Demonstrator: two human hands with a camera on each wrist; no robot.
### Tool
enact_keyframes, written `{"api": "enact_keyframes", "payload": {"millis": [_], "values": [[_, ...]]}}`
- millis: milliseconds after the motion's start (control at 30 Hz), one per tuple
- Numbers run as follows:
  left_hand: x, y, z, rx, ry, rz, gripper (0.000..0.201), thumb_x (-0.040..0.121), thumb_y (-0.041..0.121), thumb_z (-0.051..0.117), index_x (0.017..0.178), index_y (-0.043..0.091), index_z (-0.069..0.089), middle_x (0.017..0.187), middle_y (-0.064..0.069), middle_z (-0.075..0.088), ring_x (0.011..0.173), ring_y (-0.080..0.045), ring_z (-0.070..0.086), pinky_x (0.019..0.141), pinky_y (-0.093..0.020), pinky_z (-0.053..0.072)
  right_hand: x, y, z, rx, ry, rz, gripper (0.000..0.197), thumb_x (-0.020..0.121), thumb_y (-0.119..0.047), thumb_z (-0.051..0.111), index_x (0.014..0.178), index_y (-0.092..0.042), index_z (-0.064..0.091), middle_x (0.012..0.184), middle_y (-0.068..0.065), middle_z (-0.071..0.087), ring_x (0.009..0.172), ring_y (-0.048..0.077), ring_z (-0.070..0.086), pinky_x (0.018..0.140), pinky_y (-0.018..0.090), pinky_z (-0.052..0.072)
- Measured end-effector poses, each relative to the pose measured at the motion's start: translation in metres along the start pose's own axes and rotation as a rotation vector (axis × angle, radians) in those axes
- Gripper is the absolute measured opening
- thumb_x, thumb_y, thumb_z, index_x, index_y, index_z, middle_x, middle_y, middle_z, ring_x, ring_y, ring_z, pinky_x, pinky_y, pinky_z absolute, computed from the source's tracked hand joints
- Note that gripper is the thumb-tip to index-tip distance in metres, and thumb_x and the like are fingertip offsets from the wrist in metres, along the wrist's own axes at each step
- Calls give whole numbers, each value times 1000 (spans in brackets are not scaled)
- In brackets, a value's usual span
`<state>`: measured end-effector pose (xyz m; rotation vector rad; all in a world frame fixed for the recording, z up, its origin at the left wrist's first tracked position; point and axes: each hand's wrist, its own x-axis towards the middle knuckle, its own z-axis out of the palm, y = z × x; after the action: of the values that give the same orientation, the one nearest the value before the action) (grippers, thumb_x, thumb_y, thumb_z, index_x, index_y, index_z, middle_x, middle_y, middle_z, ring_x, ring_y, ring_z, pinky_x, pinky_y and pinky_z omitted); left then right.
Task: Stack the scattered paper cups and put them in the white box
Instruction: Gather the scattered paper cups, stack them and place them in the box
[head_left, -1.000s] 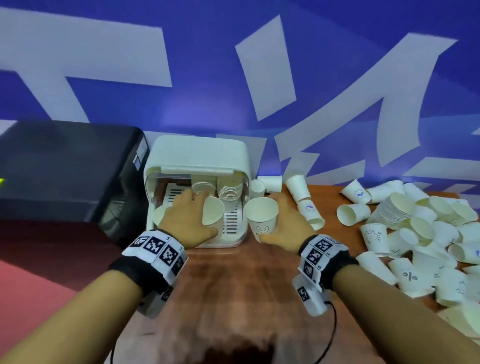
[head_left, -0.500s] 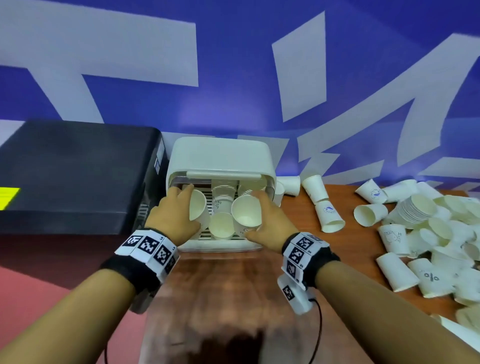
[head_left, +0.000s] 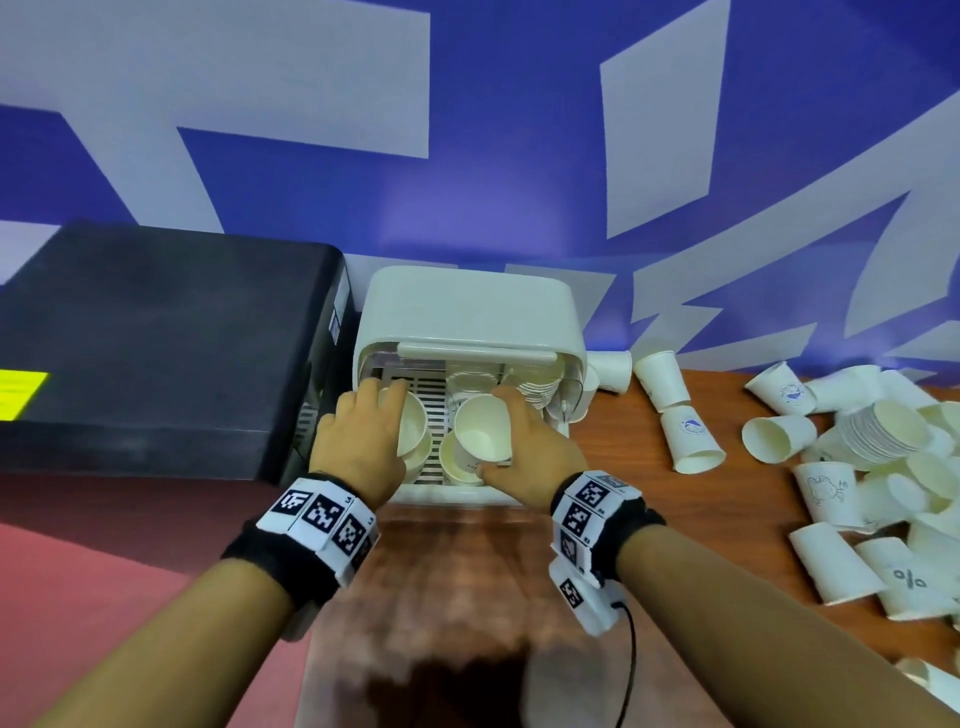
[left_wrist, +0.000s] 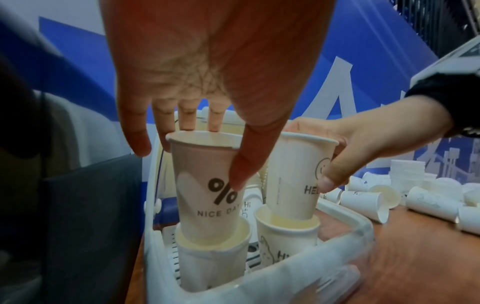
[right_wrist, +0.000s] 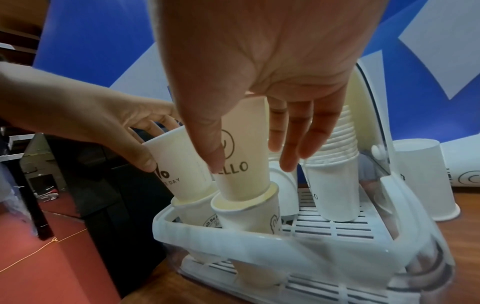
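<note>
The white box (head_left: 467, 306) stands open at the table's back, its lid raised. My left hand (head_left: 384, 415) grips a "% NICE DAY" cup (left_wrist: 207, 185) between thumb and fingers. The cup's base sits inside a cup (left_wrist: 210, 259) standing at the box's front left. My right hand (head_left: 498, 431) grips a "HELLO" smiley cup (right_wrist: 241, 164), its base set into another standing cup (right_wrist: 249, 214) beside the first. A tall stack of cups (right_wrist: 335, 164) stands at the back right of the box.
A black machine (head_left: 156, 353) stands close against the box's left side. Many loose cups (head_left: 883, 467) lie piled on the wooden table (head_left: 467, 597) to the right. Two more cups (head_left: 670, 384) lie right of the box. A blue and white wall is behind.
Both hands moved forward from the box's front edge into the box. They lowered their cups into the cups standing there.
</note>
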<state>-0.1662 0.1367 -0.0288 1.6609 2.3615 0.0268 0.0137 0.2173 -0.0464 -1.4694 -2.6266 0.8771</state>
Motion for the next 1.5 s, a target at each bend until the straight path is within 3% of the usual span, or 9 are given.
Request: {"api": "enact_keyframes", "payload": {"millis": [533, 667, 833, 933, 1067, 1167, 1333, 1500], "values": [[29, -6, 31, 45, -218, 2, 82, 84, 28, 63, 148, 25, 12, 148, -1, 25, 133, -25, 34, 105, -43, 35, 15, 1, 26, -13, -131, 89, 84, 79, -49, 65, 143, -30, 13, 138, 5, 43, 112, 27, 56, 92, 40, 46], [32, -6, 33, 56, -285, -12, 87, 84, 26, 64, 149, 25, 6, 154, -1, 17, 138, -25, 26, 109, -44, 32, 19, 4, 31, -28, -211, 99, 88, 80, -50, 65, 147, -26, 13, 147, 3, 37, 128, 25, 45, 102, 40, 41], [32, -9, 34, 32, -370, -10, 92, 84, 29, 65, 149, 28, 0, 158, -1, 6, 142, -26, 18, 112, -47, 27, 20, 5, 27, -101, -285, 106, 94, 83, -54, 60, 151, -26, 2, 152, 4, 31, 135, 23, 36, 108, 38, 35], [31, -9, 28, -19, -273, 30, 87, 83, 48, 62, 149, 28, 8, 156, -1, 15, 140, -26, 23, 109, -46, 33, 18, 5, 21, -116, -277, 89, 92, 84, -54, 59, 151, -28, 1, 152, 5, 29, 135, 24, 37, 107, 40, 36], [21, 8, 9, -54, -140, 164, 62, 84, 36, 61, 139, 24, 36, 145, -1, 36, 131, -24, 36, 103, -41, 39, 10, 7, 7, -125, -172, 73, 80, 85, -49, 59, 149, -28, 15, 147, 3, 33, 131, 25, 40, 101, 41, 42], [9, 35, -2, -152, -72, 292, 42, 87, 32, 55, 128, 25, 48, 130, 3, 52, 119, -19, 48, 94, -34, 44, -4, 14, -3, -136, -117, 76, 68, 86, -49, 57, 144, -28, 27, 142, 1, 38, 126, 21, 45, 98, 41, 44], [8, 85, -7, -228, -24, 426, 33, 89, 30, 51, 122, 25, 51, 122, 4, 58, 113, -20, 53, 90, -35, 45, -34, 46, -29, -150, -79, 160, 52, 89, -39, 55, 137, -28, 38, 137, 0, 42, 121, 21, 49, 97, 36, 43], [15, 131, 3, -238, -98, 453, 39, 88, 30, 51, 127, 27, 48, 129, 3, 53, 119, -21, 50, 95, -38, 45, -48, 94, -61, -144, -56, 239, 49, 90, -37, 56, 135, -24, 41, 136, 2, 43, 121, 19, 49, 100, 36, 43]]}}
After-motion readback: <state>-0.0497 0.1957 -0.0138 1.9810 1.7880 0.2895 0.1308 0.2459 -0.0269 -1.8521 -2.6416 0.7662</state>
